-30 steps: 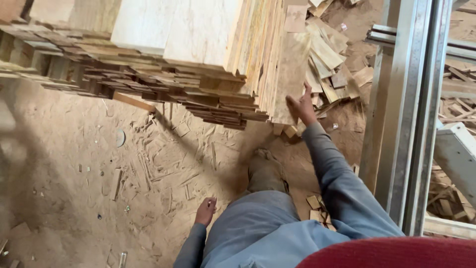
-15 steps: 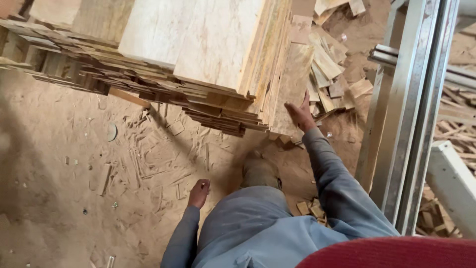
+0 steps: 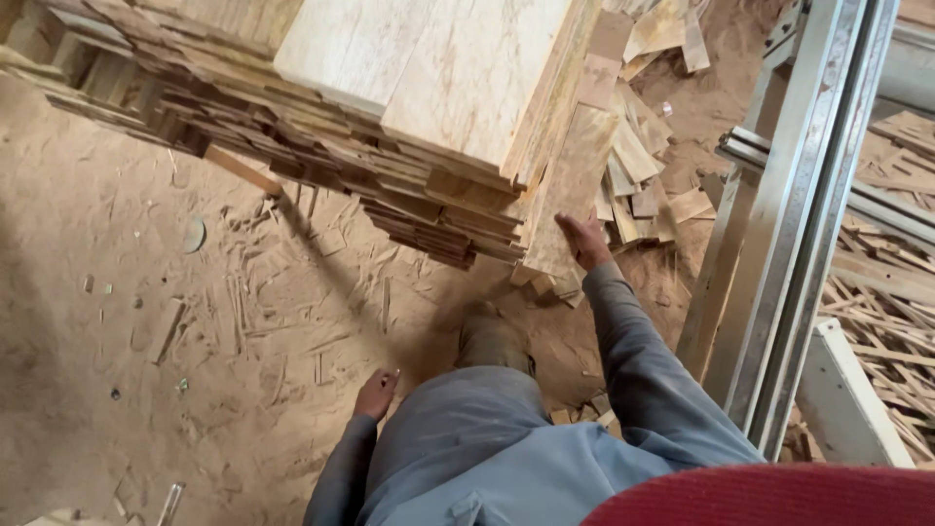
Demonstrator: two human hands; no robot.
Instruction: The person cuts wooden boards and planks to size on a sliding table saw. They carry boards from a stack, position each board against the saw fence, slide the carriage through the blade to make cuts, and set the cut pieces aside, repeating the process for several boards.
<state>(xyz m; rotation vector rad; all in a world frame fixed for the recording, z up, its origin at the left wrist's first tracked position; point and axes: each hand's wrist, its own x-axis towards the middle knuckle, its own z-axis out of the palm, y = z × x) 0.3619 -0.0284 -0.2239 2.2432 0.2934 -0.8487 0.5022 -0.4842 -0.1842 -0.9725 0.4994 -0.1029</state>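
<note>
The right hand (image 3: 584,241) reaches out at about one o'clock from the person's body and rests against the lower end of a long pale wooden board (image 3: 573,185) that leans tilted against the side of a tall stack of planks (image 3: 429,88). The fingers lie spread along the board's edge, touching it; whether they curl round it cannot be told from this angle. The board's foot sits near the sawdust floor (image 3: 146,292), just beside a few short offcuts.

The left hand (image 3: 376,394) hangs at the person's side, at about seven o'clock from the right hand. Its fingers are loosely curled together, and it holds nothing that shows.

The stack of planks fills the top of the view, from ten to twelve o'clock, its ragged layered ends jutting toward the floor. At one to two o'clock from the right hand lies a loose heap of scrap boards (image 3: 643,156), touching the leaning board's far side. A grey metal frame (image 3: 789,224) runs slanting down the right side at three o'clock, well apart from both hands, with a litter of thin wood strips (image 3: 877,321) beyond it. Grey trousers and a shoe (image 3: 492,336) show at six o'clock, between the two hands. No bin, box or tray shows anywhere.
</note>
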